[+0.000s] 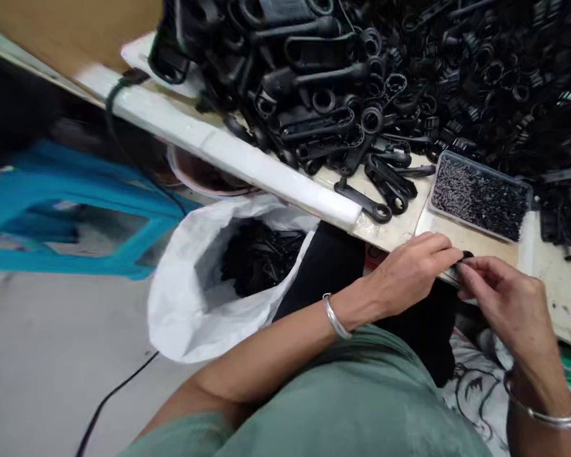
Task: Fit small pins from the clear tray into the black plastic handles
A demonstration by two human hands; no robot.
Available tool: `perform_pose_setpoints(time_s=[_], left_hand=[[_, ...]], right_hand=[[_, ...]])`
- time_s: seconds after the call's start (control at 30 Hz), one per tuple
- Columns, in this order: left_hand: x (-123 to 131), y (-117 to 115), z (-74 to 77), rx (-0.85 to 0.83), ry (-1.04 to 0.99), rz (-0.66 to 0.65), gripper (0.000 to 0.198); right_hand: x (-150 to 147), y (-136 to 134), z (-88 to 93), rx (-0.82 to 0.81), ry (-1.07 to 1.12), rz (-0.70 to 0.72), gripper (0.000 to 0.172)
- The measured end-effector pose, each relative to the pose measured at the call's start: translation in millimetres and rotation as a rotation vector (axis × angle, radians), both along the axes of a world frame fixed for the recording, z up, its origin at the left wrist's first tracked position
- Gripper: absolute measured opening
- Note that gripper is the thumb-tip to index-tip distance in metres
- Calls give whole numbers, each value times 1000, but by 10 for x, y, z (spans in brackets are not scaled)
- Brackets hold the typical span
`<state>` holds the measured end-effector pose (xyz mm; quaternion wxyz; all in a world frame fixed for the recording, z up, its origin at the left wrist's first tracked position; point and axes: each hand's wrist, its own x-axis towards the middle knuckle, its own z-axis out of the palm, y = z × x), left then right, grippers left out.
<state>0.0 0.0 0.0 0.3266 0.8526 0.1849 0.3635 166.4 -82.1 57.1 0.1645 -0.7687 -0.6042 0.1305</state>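
Observation:
My left hand (409, 270) and my right hand (504, 301) meet at the near edge of the workbench (556, 279), fingers pinched together around a small black plastic part (466, 256) that shows between the fingertips. Both wrists wear a silver bangle. A clear tray of tiny black pieces (478, 197) lies on the bench just beyond my fingers. A big heap of black plastic handles and rings (361, 82) covers the bench behind it.
A white sack (190, 285) holding black parts stands open on the floor, left of my knees. A blue plastic stool (76, 216) stands further left. A black cable (109, 397) runs over the grey floor. White padding (247, 158) lines the bench edge.

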Motion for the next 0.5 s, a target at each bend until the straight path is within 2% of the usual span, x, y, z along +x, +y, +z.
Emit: perform_pose_setpoints(time_s=[0.17,0.37,0.5], left_hand=[[7,-13,-14,11,-3,24,24],[65,14,-61,70,-5,65,21],[91,33,-64,106,14,70,19]], right_hand=[[-51,9,-71,123,-103,29,25],[-87,-5,-227,382,-416,119,21],[-70,2,-306,427,-525,150,18]])
